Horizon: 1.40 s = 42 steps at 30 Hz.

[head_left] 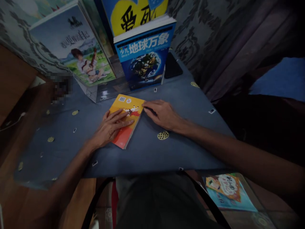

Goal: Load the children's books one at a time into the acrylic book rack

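A small yellow and orange-red paperback book lies closed on the cloth-covered table, with a barcode and a cartoon figure on its upward cover. My left hand rests flat across the cover, its fingers stretched out and slightly apart. At the book's upper right corner, my right hand has its thumb and forefinger pinched on the edge. Its other fingers are curled and partly hidden. Just behind the book stands a blue book with a globe on its front.
A clear stand holds a picture book at the back left. A yellow and blue book stands behind. A dark phone-like slab lies on the table. Another book is low at the right, beyond the table's front edge.
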Available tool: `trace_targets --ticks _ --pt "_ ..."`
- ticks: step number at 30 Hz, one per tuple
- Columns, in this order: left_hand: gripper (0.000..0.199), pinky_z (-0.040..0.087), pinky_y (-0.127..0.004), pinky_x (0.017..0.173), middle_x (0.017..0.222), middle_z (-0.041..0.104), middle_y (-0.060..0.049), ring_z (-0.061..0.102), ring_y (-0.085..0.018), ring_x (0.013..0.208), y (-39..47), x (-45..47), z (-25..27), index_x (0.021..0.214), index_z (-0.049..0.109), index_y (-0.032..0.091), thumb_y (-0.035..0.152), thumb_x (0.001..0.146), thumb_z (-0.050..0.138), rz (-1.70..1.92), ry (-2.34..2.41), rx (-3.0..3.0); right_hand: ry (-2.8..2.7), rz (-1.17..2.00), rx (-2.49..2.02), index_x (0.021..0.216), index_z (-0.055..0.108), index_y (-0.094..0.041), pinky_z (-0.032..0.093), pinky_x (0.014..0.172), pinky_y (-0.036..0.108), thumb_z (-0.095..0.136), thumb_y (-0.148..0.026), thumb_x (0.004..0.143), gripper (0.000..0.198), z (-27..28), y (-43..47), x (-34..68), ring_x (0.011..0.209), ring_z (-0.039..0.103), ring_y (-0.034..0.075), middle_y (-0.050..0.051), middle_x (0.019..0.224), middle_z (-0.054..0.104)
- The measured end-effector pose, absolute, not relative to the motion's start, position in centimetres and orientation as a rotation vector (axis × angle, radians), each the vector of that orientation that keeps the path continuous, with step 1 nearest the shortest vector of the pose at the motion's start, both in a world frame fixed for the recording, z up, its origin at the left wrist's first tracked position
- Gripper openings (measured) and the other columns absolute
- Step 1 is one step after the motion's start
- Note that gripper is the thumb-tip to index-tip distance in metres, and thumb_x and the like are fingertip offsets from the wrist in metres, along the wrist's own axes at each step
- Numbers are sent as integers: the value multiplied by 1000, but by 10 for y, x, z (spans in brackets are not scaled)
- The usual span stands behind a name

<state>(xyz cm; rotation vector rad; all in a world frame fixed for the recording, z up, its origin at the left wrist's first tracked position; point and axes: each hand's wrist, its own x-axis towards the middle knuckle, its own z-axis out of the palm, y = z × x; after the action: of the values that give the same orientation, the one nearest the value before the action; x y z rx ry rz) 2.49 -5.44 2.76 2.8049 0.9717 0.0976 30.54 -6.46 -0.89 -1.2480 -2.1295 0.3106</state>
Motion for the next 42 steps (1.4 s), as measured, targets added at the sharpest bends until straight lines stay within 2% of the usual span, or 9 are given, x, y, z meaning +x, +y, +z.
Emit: trace_targets --ticks 5,10,15,19,24,28,33,38,42 --pt "47 22 -58 121 156 49 -4 38 -27 148 -77 21 19 144 55 38 23 103 39 188 1114 2778 -2199 401 -1197 136 60 -18 47 104 47 40 -27 102 41 -11 -40 297 119 63 30 13 132 68" --pt "47 33 -53 116 151 52 -9 46 -28 139 -90 33 20 145 55 35 22 101 44 284 1018 2752 -2290 473 -1170 142 56 -19 40 110 51 41 -37 103 46 -13 -11 276 132 55 31 11 144 62" --pt "53 34 -54 115 151 52 -7 46 -28 137 -101 31 29 146 54 37 14 98 47 280 784 2736 -2363 466 -1124 145 53 -18 29 116 55 43 -54 101 59 -18 -6 262 144 42 34 13 153 53" --pt "57 35 -53 116 153 50 -6 46 -26 139 -106 28 30 144 55 38 7 96 45 259 701 2757 -2377 469 -1147 148 50 -18 26 118 55 40 -53 102 58 -19 -11 259 146 40 33 13 156 49" --pt "50 34 -55 118 150 54 -7 46 -26 141 -105 26 22 139 61 35 10 97 48 338 708 2739 -2420 478 -1118 152 45 -17 24 120 57 40 -48 103 58 -18 -42 261 150 35 31 16 163 38" --pt "45 32 -53 120 149 57 -6 48 -23 141 -104 20 17 135 63 33 13 98 47 415 662 2680 -2441 515 -1083 155 39 -19 25 120 59 35 -41 105 55 -17 -81 271 150 35 30 14 160 43" --pt "37 31 -52 122 142 63 -7 52 -22 139 -98 7 14 133 65 28 20 101 47 508 735 2652 -2460 485 -1097 157 35 -17 26 121 61 41 -48 103 62 -14 -125 277 149 38 31 15 157 47" --pt "39 25 -57 124 150 56 -9 40 -25 148 -97 4 12 137 61 23 26 102 45 491 912 2686 -2489 451 -1078 159 30 -19 27 120 62 44 -46 103 63 -16 -136 279 149 37 31 15 159 43" --pt "41 26 -57 124 153 52 -10 40 -24 148 -115 19 8 142 56 23 25 103 41 519 1063 2629 -2491 459 -1066 156 38 -27 30 118 61 46 -39 103 54 -18 -112 290 147 41 30 11 156 49"
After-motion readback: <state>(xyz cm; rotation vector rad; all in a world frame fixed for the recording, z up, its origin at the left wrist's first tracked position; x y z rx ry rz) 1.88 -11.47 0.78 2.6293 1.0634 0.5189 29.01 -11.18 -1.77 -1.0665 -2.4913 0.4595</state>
